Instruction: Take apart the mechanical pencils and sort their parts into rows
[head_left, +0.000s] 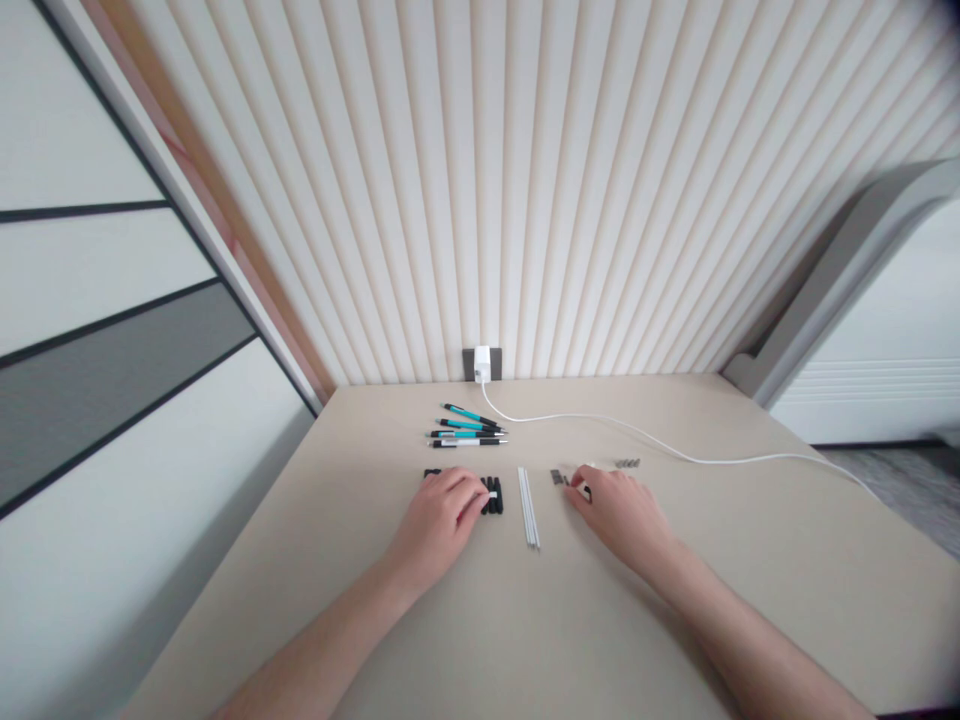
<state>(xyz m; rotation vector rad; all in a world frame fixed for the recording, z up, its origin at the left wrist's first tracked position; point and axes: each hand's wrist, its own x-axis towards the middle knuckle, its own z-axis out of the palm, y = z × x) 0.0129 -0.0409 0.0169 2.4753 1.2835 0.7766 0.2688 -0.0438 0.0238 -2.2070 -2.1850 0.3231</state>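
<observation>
The black tubes lie in a row partly under the left hand, its fingers curled; whether they grip one, I cannot tell. The right hand bends beside small grey pieces, its grip likewise unclear. Light fingertip pinches would suit such parts, clear of the white rods between the hands.

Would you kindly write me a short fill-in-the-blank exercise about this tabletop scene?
The thin white sticks lie ____ the left hand and the right hand.
Exactly ____ pens lie on the tabletop.
The charger and its cable are both ____ in colour.
Of the two hands, the ____ is nearer the black tubes.

Missing words: between; four; white; left.
</observation>
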